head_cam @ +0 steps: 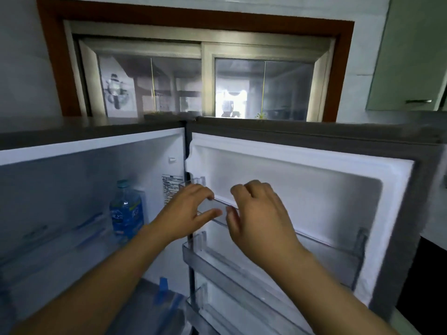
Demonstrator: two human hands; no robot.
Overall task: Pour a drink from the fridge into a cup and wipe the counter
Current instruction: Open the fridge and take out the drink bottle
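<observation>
Blue-labelled bottle (126, 211) upright on fridge shelf (72, 228), left of both grips | left hand (186, 211) grip spread, empty | right hand (254, 213) grip loosely curled, empty, at clear door bin (219, 220) | risk: a hurried sideways reach could topple bottle.

left arm: bare forearm, enters from lower left, reaching up and forward
left grip (187, 211): palm down, thumb and fingers spread apart in a loose C, nothing held
right arm: bare forearm, enters from lower right, angled up-left
right grip (257, 213): back of hand to camera, fingers curled downward, empty
spacing: fingertips near each other, not touching
</observation>
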